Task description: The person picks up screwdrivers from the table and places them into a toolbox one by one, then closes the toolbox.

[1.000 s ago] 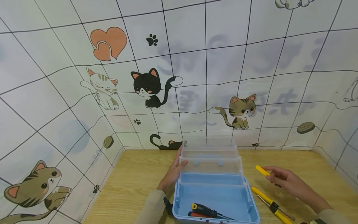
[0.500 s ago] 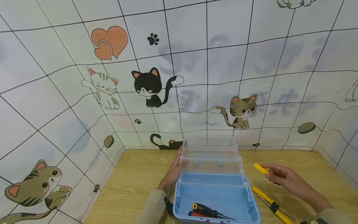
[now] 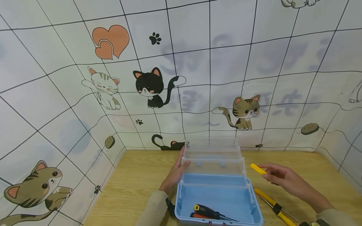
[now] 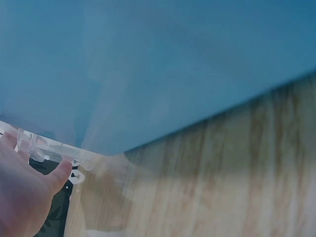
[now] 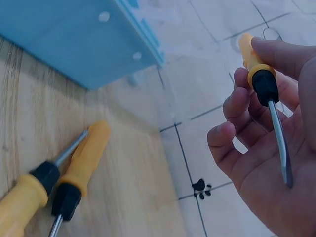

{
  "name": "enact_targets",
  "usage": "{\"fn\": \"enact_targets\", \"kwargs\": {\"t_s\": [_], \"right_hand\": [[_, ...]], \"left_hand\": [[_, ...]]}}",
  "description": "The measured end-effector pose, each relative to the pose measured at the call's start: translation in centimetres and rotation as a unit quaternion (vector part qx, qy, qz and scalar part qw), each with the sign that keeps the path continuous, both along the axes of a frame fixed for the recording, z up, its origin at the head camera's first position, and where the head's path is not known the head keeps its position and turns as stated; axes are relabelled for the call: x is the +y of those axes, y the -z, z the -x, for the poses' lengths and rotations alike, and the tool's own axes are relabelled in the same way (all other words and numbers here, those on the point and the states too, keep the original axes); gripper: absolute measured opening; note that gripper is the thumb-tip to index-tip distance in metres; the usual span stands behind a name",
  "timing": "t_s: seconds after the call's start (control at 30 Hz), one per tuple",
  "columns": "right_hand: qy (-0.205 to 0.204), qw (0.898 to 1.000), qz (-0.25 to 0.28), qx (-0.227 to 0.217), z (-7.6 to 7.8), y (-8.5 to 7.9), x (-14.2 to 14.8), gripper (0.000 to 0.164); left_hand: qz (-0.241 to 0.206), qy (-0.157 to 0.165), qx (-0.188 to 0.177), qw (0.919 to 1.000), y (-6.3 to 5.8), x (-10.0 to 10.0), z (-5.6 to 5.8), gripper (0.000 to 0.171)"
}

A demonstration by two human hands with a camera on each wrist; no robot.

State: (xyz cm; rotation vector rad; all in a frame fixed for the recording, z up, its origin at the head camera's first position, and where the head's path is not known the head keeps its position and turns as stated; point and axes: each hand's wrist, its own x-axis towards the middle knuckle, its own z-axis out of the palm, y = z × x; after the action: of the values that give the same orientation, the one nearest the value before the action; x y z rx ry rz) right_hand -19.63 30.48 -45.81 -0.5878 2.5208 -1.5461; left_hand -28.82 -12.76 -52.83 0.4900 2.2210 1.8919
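Observation:
My left hand (image 3: 176,173) holds the raised clear lid (image 3: 215,166) of a light blue toolbox (image 3: 220,195) by its left edge, thumb in front. Between the thumb and fingers of my right hand (image 3: 288,179) is a screwdriver (image 5: 263,81) with a yellow handle and black collar; its flat metal tip points back over the palm in the right wrist view. This hand is in the air to the right of the box. Inside the box, near the front wall, lie a black and yellow screwdriver (image 3: 207,212) and a red-handled tool (image 3: 200,216), partly covered by it.
On the wooden table (image 3: 135,182), right of the box, two more yellow-handled screwdrivers (image 5: 85,160) lie side by side, pointing opposite ways. Behind the table stands a wall cover (image 3: 198,78) with cat prints, close to the lid.
My right hand has moved a little left and up with the screwdriver, closer to the toolbox. The left hand and the lid have stayed in place.

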Motion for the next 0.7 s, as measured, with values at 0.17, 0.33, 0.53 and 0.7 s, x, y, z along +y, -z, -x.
{"fn": "enact_targets", "kwargs": {"t_s": [0.17,0.33,0.53,0.7], "right_hand": [[-0.031,0.999,0.020,0.020,-0.2,-1.0,-1.3,0.036],[-0.058,0.997,0.032,0.033,-0.1,-1.6,-2.4,0.034],[-0.102,0.993,0.051,0.033,0.4,-1.8,-3.4,0.033],[-0.119,0.991,0.058,0.031,0.6,-1.9,-4.1,0.033]], "left_hand": [[0.003,-0.002,0.000,1.0000,0.0,0.0,-0.1,0.065],[0.000,0.003,0.001,1.0000,0.1,0.0,0.0,0.065],[0.004,0.003,0.005,1.0000,0.1,-0.1,0.0,0.065],[0.008,0.001,0.007,0.9999,0.1,0.0,0.0,0.066]]}}
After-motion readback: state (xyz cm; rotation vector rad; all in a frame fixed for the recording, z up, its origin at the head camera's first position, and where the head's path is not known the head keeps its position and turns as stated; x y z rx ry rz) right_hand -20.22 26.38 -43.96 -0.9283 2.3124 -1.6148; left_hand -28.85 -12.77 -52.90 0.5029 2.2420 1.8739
